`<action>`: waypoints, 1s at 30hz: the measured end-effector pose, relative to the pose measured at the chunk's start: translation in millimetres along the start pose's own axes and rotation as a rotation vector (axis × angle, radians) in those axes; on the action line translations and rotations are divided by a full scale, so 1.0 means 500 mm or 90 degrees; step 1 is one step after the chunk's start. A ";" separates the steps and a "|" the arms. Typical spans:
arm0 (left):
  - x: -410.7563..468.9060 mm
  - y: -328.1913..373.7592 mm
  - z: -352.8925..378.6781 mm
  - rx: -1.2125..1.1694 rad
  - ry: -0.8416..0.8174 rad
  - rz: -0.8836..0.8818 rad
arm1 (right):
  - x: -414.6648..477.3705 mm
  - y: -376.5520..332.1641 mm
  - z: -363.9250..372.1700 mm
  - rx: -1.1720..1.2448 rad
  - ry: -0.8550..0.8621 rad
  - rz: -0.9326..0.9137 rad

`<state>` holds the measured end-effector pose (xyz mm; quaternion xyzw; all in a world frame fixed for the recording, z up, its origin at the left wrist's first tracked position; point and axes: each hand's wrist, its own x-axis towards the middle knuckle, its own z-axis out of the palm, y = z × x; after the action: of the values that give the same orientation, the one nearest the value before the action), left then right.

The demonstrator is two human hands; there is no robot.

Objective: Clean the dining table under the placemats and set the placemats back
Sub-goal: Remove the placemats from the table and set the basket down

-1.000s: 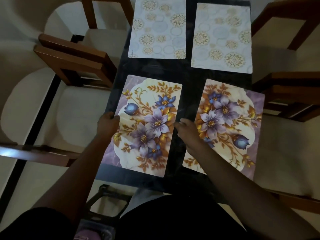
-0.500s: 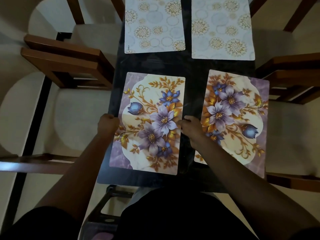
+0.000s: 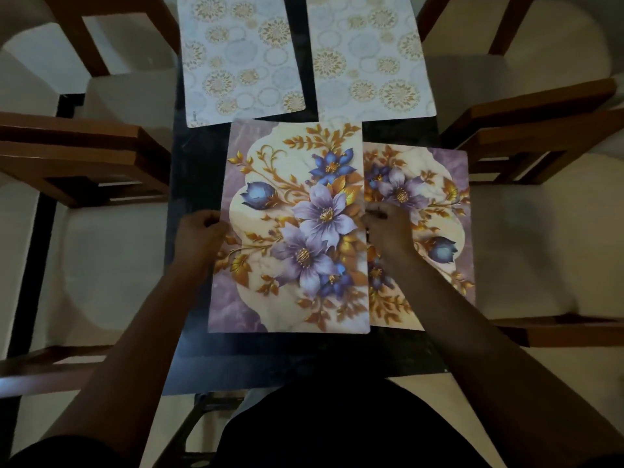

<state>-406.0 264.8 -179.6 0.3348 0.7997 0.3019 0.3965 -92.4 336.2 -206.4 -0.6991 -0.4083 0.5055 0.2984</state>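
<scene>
Left hand (image 3: 202, 231): closed on the left long edge of the near floral placemat (image 3: 290, 231), fingers curled at the border.
Right hand (image 3: 388, 231): pinching the right long edge of the same mat, thumb on top.
Held mat: between both hands, appears lifted off the glass, its right edge lying over the second floral placemat (image 3: 429, 204); far corner almost at the near edges of the two circle-pattern placemats (image 3: 236, 55) beyond the hands.
Bare table (image 3: 196, 163): dark glass showing just beyond the left hand and in front of the body, with faint smears.
Risk, overlap: if lowered here, likely rests crooked on the second floral mat under the right hand, not flat.
Risk, push: sliding forward may nudge the circle-pattern mats out of line.
Risk, grip: thin flexible sheet held only at two edges; may sag or slip from the right pinch.
Risk, cleaning: no cloth visible; glass under the mats may remain unwiped.
Risk, chairs (image 3: 84, 157): close outside each hand; an elbow may knock them.
</scene>
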 end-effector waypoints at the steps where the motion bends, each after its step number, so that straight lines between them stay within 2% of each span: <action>1: -0.001 0.020 0.027 0.001 -0.022 0.018 | 0.012 0.002 -0.036 -0.005 0.022 -0.003; 7: 0.003 0.109 0.210 -0.001 -0.144 0.022 | 0.074 0.032 -0.240 -0.003 0.161 0.026; 14: -0.012 0.124 0.372 0.081 -0.189 0.019 | 0.127 0.128 -0.365 0.020 0.193 0.092; 26: -0.021 0.088 0.424 0.154 -0.180 0.026 | 0.161 0.234 -0.385 -0.075 0.215 0.148; 30: -0.023 0.086 0.421 0.136 -0.162 0.022 | 0.127 0.187 -0.370 -0.086 0.215 0.136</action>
<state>-212.0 327.3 -248.2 0.4243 0.7646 0.1772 0.4517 118.4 345.0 -255.8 -0.8317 -0.3092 0.3810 0.2597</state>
